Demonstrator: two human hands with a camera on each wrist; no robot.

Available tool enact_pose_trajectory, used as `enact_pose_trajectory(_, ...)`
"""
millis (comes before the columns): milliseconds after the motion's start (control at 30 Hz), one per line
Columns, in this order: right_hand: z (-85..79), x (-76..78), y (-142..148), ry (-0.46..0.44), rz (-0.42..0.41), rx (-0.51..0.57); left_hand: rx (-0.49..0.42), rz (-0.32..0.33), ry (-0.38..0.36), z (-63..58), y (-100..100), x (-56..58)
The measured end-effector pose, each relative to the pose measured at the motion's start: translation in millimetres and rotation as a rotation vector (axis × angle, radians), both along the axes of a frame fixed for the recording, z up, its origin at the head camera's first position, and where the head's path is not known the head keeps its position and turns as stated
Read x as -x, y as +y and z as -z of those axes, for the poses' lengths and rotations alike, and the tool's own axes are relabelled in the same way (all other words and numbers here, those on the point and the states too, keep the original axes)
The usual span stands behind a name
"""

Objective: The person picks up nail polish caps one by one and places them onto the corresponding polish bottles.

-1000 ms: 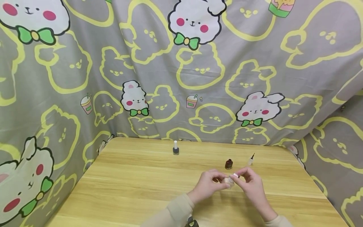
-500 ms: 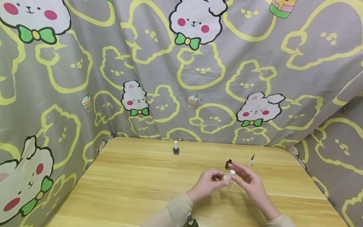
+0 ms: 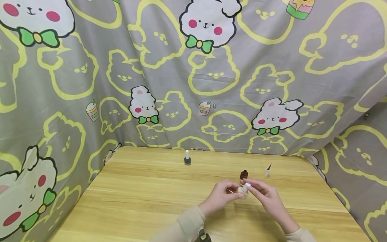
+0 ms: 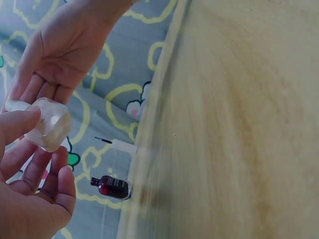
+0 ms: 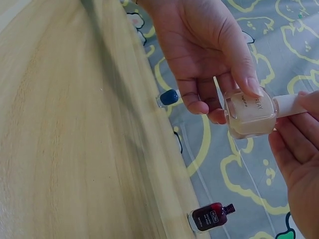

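Observation:
My left hand (image 3: 222, 195) grips a bottle of pale cream nail polish (image 5: 251, 114) by its glass body, thumb across the front. The bottle is raised over the table and tilted, its white cap (image 5: 289, 105) pointing to my right hand (image 3: 267, 196). My right thumb and fingertips pinch that cap, which sits on the bottle's neck. Just beyond my hands a dark red nail polish bottle (image 3: 244, 174) stands uncapped. To its right, a white cap with brush (image 3: 267, 172) stands with the dark brush pointing up.
A dark blue nail polish bottle (image 3: 187, 160) with a white cap stands near the back of the wooden table (image 3: 136, 195). Behind the table hangs a grey curtain (image 3: 169, 74) with cartoon prints. A small black object (image 3: 204, 236) shows at my left sleeve.
My right fingers covered the cap a second ago, then spread away from it and left it showing. Now they have come back together on it. My left hand stays nearly still.

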State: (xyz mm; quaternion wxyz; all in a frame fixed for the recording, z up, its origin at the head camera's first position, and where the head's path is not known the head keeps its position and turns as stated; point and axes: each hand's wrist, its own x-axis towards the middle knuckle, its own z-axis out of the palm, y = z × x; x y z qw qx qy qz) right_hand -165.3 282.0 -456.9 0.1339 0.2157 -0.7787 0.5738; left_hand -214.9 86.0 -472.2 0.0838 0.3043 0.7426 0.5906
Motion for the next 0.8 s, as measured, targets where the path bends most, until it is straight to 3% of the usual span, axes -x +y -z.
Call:
enact_pose_trajectory(533, 2.4, 0.7, -7.2, 0.015, 0.23, 0.041, 0.011, -0.018, 0.052, -1.6, 1.4, -4.1)
enact_pose_trajectory(800, 2.8, -0.2, -12.7, 0.012, 0.295, 0.059, 0.026, -0.024, 0.085, -2.9, 2.7, -7.3)
